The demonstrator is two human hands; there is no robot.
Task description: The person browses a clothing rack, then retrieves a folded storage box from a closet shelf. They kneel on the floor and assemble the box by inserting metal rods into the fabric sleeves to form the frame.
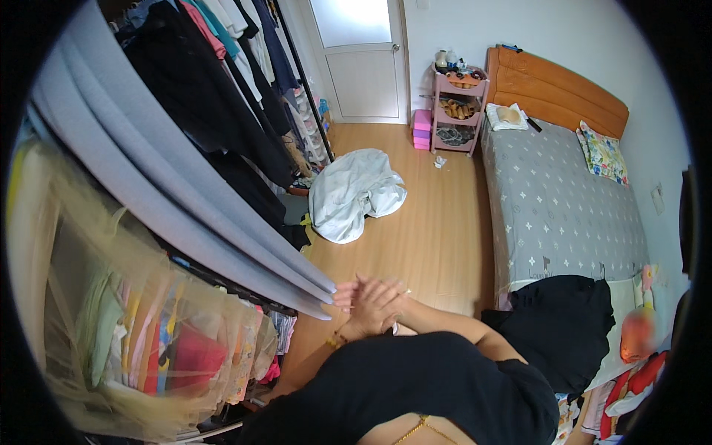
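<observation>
"While the person's two hands met in front of the black top [415,378], how did they lie?"

"The right hand [380,297] lay across the left hand [363,320], the two clasped together. Whether either closed on anything between them, one could not tell."

"What was nearest?"

"The grey curtain [193,200]. Its lower end hung just beside the hands, on their left; whether they touched was unclear. Its upper edge slanted past the dark clothes [222,111] on the rack."

"Where was there room to move?"

"Ahead, along the wooden floor [441,230], which ran between the white cloth bundle [345,194] and the long edge of the bed [571,215], toward the white door [368,85]. The bundle narrowed that strip from the left, and a pink cart [435,111] stood by the headboard end."

"And on the right?"

"A heap of black cloth [567,326] covered the bed's near end, close to the right arm."
</observation>
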